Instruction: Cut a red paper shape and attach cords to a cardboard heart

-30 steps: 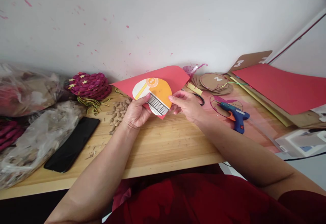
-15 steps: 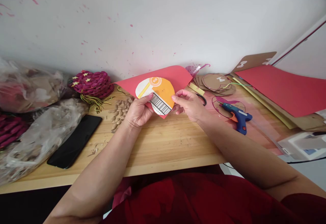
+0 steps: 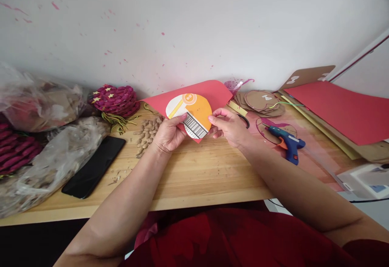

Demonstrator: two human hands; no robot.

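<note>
Both hands hold a heart-shaped cardboard cutout [image 3: 199,111], printed orange and white with a barcode, against a sheet of red paper [image 3: 215,90] behind it. My left hand [image 3: 170,133] is closed on the lower left, its thumb pressed on the cutout beside the barcode. At the right edge, my right hand [image 3: 227,126] pinches the cutout and paper between thumb and fingers. The cutout is tilted, its point toward me. Parts of the fingers are hidden behind the paper. Peanuts [image 3: 147,135] lie on the table left of my left hand.
A blue glue gun [image 3: 288,142], stacked brown cardboard cutouts [image 3: 258,100] and red sheets [image 3: 343,109] lie to the right. On the left are a black phone [image 3: 94,167], plastic bags [image 3: 60,161] and purple braided pieces with yellow stars [image 3: 117,100]. The wooden table's [image 3: 194,194] edge is near me.
The view has turned slightly left, shifting everything a little to the right in the picture. Both hands keep the same grip on the cutout and red paper.
</note>
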